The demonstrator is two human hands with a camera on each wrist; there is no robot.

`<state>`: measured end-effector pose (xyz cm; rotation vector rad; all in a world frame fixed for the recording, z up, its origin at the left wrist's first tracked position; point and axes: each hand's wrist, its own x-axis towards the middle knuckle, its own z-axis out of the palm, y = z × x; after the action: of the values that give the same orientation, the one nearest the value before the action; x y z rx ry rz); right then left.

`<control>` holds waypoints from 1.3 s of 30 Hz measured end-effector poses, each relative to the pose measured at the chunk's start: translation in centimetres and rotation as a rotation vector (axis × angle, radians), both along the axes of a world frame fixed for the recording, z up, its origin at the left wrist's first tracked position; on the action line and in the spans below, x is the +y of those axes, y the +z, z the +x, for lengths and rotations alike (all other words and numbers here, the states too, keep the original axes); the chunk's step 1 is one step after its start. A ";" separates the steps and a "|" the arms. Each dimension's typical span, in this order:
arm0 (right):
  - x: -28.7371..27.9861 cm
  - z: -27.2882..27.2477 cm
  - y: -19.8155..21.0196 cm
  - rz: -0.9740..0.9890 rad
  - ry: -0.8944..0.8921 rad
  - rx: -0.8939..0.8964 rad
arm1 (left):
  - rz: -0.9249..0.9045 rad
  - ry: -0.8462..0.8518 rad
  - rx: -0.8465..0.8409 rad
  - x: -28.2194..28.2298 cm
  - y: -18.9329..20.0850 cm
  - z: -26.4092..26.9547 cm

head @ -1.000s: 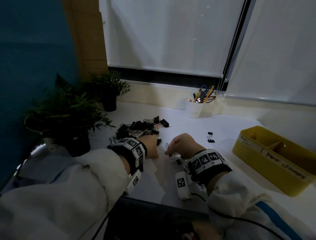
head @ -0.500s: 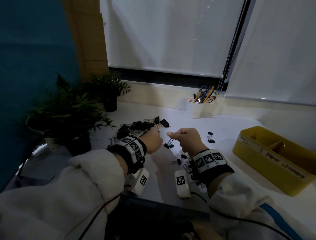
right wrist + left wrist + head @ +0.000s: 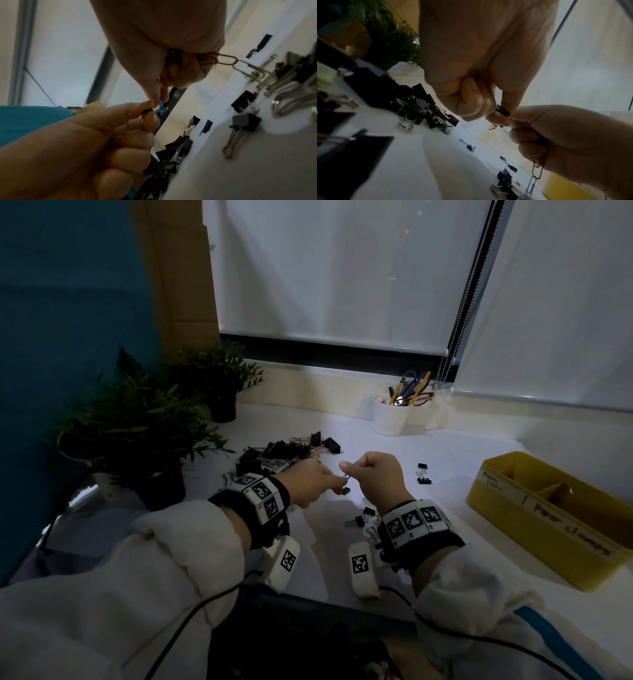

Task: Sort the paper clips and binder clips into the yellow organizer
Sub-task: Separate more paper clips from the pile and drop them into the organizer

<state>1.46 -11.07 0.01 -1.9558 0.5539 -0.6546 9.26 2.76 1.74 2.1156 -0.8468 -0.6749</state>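
Dim room. White roller blinds (image 3: pixel 335 268) cover the window behind the white bench (image 3: pixel 445 460). A teal wall (image 3: pixel 51 337) stands left, with two potted plants (image 3: pixel 144 426) at the bench's left edge.

A: What else is on that desk (image 3: pixel 462 460)?

B: Two potted plants on the left, a big plant (image 3: pixel 137 433) up front and a small plant (image 3: pixel 219 378) behind it by the wall. There's a white cup (image 3: pixel 390 419) near the sill with pens and scissors (image 3: pixel 411 378) sticking out (can't tell what else is in there).

A: And the window?

B: White blinds (image 3: pixel 325 268) pulled nearly all the way down, a bead chain (image 3: pixel 462 302) hanging between the two panels. Teal wall (image 3: pixel 51 302) on the left, plus a tan strip (image 3: pixel 178 268) next to it.
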 end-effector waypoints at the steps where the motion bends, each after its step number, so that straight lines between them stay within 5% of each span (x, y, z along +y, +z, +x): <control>1: 0.2 0.1 0.0 -0.059 -0.002 0.016 | -0.017 0.027 0.046 0.0 0.1 -0.2; 5: 1.6 0.8 0.4 -0.281 -0.006 0.053 | -0.031 0.021 -0.014 0.5 0.5 -0.4; 10: 2.0 1.7 0.6 -0.475 -0.092 0.297 | 0.117 -0.092 -0.658 1.3 0.9 -0.8; 12: 2.0 1.5 0.9 -0.281 -0.072 0.303 | 0.124 0.001 -0.650 1.9 1.3 -0.3; 16: 2.8 1.6 0.7 0.763 0.014 0.024 | 0.232 0.148 -0.428 4.3 1.2 1.8; 19: 3.5 2.4 0.1 0.975 0.026 -0.011 | 0.228 0.224 -0.447 6.3 0.7 3.0; 26: 6.6 4.6 -0.2 0.804 0.158 0.100 | 0.381 0.313 -0.428 9.7 0.3 4.3; 33: 8.5 5.9 -0.4 0.568 0.241 0.216 | 0.219 0.257 -0.329 11.6 -0.5 3.9; 39: 9.7 6.7 -0.5 -0.107 0.348 0.480 | 0.248 0.202 -0.310 12.2 -1.2 4.3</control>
<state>8.11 -1.40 -0.51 -2.2508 0.4514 0.0094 13.61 14.93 0.51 2.5344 -0.7252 -0.3649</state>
